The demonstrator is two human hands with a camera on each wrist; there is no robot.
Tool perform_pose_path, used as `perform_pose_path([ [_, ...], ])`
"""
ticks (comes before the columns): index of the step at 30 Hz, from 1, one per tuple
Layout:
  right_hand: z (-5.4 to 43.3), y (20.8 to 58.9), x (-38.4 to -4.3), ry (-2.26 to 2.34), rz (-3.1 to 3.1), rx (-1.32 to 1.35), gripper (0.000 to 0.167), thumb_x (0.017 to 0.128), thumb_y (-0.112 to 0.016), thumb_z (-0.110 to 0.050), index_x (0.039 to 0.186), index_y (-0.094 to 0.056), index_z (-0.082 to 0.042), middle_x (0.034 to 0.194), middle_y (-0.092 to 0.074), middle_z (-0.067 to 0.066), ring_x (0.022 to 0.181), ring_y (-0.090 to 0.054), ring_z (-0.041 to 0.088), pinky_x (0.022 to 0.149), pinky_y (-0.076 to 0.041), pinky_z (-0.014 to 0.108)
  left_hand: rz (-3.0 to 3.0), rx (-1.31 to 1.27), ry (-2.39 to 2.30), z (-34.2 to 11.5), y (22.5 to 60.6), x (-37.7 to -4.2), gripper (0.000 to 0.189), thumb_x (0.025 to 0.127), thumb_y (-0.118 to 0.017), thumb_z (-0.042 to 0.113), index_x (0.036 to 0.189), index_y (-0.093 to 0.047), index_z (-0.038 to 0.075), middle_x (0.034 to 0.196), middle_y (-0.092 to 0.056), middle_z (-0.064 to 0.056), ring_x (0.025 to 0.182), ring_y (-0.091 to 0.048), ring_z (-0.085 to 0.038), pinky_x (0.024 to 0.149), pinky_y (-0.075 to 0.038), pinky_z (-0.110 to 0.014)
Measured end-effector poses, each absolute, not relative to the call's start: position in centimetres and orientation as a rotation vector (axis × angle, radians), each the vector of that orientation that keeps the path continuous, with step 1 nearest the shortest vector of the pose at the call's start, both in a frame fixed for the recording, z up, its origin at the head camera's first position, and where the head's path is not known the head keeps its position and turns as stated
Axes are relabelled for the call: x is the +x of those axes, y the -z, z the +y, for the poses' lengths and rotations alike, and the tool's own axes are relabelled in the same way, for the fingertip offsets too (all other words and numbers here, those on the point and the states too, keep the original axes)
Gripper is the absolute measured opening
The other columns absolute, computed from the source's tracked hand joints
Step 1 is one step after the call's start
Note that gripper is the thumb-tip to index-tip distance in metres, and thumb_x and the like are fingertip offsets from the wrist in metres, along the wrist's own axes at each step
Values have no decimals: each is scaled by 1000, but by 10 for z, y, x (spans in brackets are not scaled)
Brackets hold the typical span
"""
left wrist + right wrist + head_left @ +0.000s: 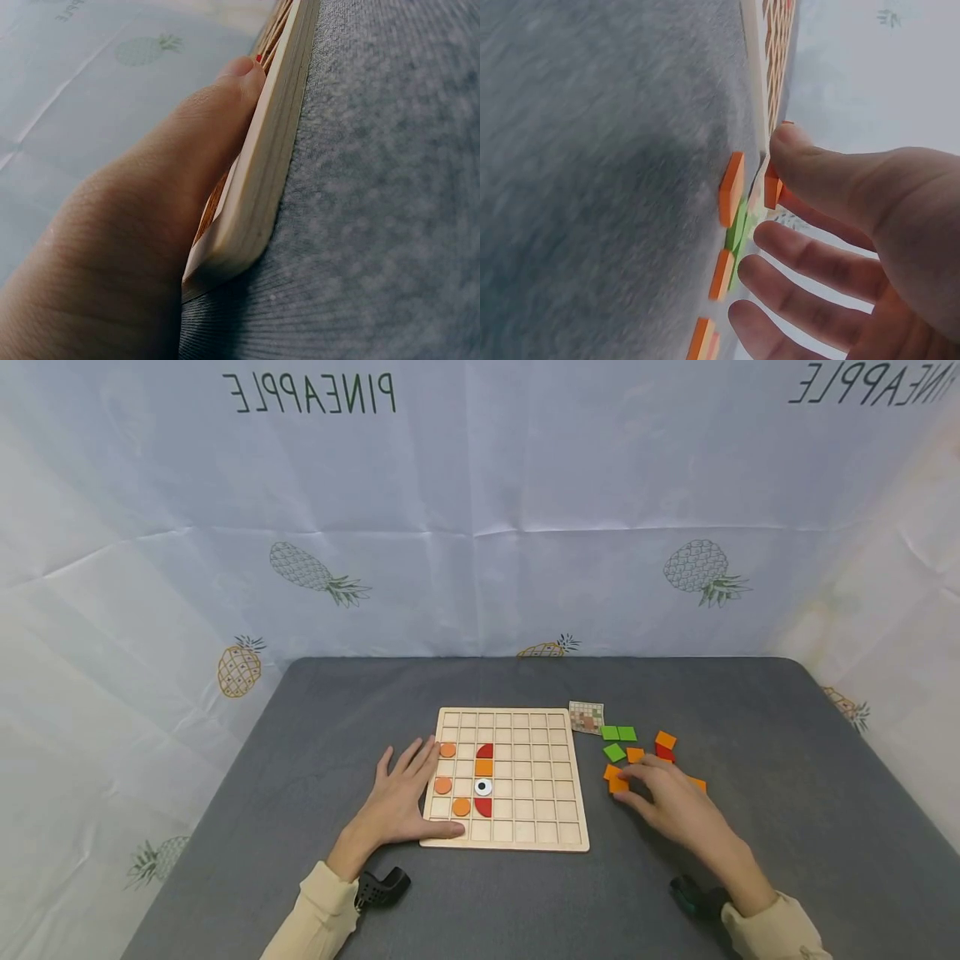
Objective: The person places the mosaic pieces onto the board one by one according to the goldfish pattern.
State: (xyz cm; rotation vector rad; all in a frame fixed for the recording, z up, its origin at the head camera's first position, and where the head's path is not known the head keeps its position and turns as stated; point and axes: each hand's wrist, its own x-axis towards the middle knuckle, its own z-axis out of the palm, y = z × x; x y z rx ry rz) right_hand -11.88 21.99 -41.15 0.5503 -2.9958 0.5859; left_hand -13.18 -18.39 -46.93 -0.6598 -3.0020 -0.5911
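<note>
My left hand point(399, 800) rests with spread, straight fingers along the left edge of a wooden grid board point(532, 789), its thumb lying on the front edge. On the board sit several orange discs point(461, 807), two red quarter-round tiles point(483, 807), an orange square point(483, 767) and a white eye disc point(482, 787). To the right of the board, my right hand point(678, 806) pinches an orange square tile point(772, 187) between thumb and index finger. The other fingers are spread apart in the right wrist view. Loose orange tiles point(732, 189) lie beside them.
Green square tiles point(618, 733) and a red tile point(664, 752) lie among the orange ones, some partly behind the right hand. A small printed pattern card point(587, 717) touches the board's far right corner. A grey cloth covers the table point(360, 693); a pineapple-print curtain point(480, 593) hangs behind.
</note>
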Motion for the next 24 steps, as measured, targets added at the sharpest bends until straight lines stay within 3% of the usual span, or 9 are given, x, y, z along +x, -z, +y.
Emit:
perform_pose_path([
  [5,209,407,-121,-585,-3007,542,31,85,-83,-20,111,-77,-3,120,-73,20,123,-63,46,95,-55,59,-3019,-655,589,-184,469,-131,133,68,-58,93,164,-22,8,172,-21,-11,159,-21,-38,120,-7,-73],
  [9,198,404,-124,-561,-3008,551,29,86,-83,-22,110,-78,-7,111,-73,13,97,-68,31,78,-60,43,-3027,-649,600,-184,468,-131,133,68,-59,92,164,-22,8,172,-20,-10,159,-20,-37,121,-6,-73],
  [12,189,402,-127,-582,-2990,599,27,86,-83,-20,109,-78,-7,101,-71,7,79,-58,15,64,-49,27,-3030,-650,598,-184,468,-132,133,68,-60,91,164,-21,9,172,-20,-10,160,-19,-36,121,-6,-73],
  [14,184,401,-129,-599,-2969,640,26,86,-82,-18,109,-78,-8,100,-71,5,78,-57,13,63,-48,25,-3033,-650,591,-185,469,-132,133,68,-60,91,164,-21,9,172,-20,-10,160,-19,-36,121,-6,-73],
  [20,164,397,-135,-602,-2953,679,26,86,-82,-17,109,-78,-6,108,-74,10,93,-68,25,77,-59,40,-3033,-650,582,-185,469,-132,134,68,-57,94,164,-21,9,172,-19,-10,160,-19,-36,121,-6,-73],
  [24,153,396,-140,-587,-2960,696,27,87,-82,-20,110,-78,-6,108,-74,10,93,-68,25,78,-59,41,-3027,-657,589,-185,469,-132,134,68,-55,96,164,-21,9,172,-19,-10,160,-19,-36,121,-6,-73],
])
